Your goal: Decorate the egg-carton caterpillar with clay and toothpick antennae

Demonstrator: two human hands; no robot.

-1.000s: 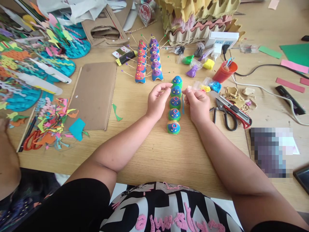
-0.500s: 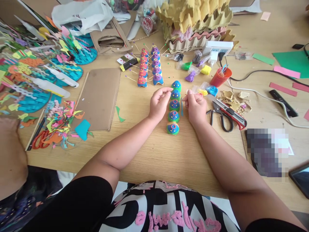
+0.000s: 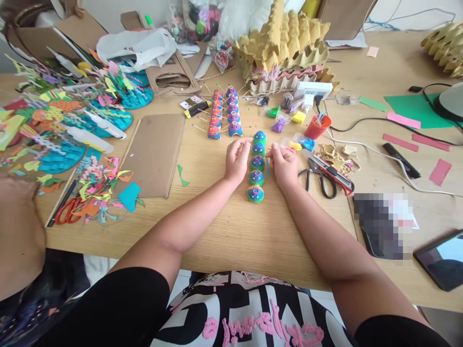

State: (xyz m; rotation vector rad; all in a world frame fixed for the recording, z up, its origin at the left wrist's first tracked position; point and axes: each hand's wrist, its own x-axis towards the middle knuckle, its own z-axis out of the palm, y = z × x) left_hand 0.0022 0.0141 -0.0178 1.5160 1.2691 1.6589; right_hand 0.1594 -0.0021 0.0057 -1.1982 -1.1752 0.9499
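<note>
One blue and green row (image 3: 257, 163) with five bumps

The row stands in the middle of the table (image 3: 231, 231) and points at the far edge. All five bumps are blue on top and green below. The three bumps closest to the near edge have one pinkish-red ring each.

Two hands are beside it. The left hand (image 3: 238, 161) is half curled, with its fingertips by the far end of the row. The right hand (image 3: 284, 164) has its thumb and fingers pinched close together on the other side. It is too hard to see if either one holds something tiny. One thin blue stick (image 3: 268, 168) lies between the row and the right hand.

Nearer the far edge are one red and blue row (image 3: 213, 130) and one purple and blue row (image 3: 235, 128), with five bumps each.

Toward the right edge are one orange cup (image 3: 317, 128), one pair of cutters (image 3: 327, 185) and one red knife (image 3: 336, 174). Toward the left edge are one cardboard sheet (image 3: 154, 156), one pair of orange scissors (image 3: 68, 212) and two white bottles (image 3: 88, 137) side by side. One stack of egg trays (image 3: 285, 53) sits by the far edge.
</note>
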